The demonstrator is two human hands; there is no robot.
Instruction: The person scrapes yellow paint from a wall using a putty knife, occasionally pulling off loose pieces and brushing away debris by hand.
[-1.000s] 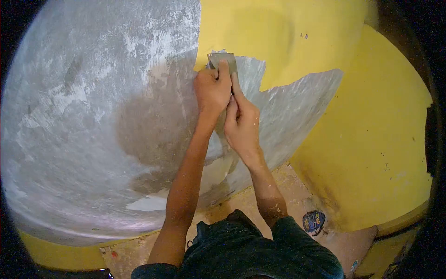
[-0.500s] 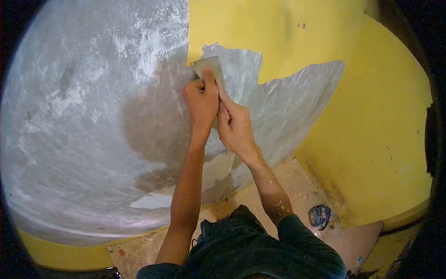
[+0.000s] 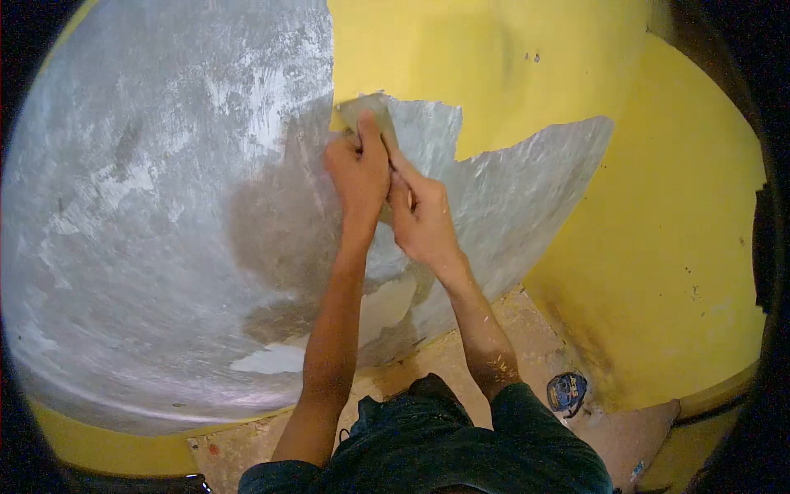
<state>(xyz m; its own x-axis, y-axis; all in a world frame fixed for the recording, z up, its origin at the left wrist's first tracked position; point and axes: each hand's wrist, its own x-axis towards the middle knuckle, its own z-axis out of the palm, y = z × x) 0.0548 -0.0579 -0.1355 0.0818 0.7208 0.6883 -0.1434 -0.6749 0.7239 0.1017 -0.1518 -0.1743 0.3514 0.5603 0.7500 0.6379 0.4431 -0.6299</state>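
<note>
Both my hands grip a flat scraper [image 3: 375, 108] whose wide blade lies against the wall, at the ragged border between yellow paint [image 3: 411, 49] and bared grey surface [image 3: 280, 198]. My left hand [image 3: 360, 177] is closed on it, thumb stretched along the blade. Just below and to the right, my right hand [image 3: 424, 218] is closed around its lower part, fingers reaching up beside the blade. The handle is mostly hidden by my hands. The blade looks slightly blurred.
A yellow side wall [image 3: 666, 239] meets the grey one at the right corner. On the dusty floor [image 3: 514, 329] sits a dark round object [image 3: 567, 392] near that corner. Pale flakes cling to my right forearm [image 3: 485, 337].
The scraper has pushed a little up the wall, closer to the ragged yellow edge, with both hands still on it. The view has tilted slightly, so the wall appears lower.
</note>
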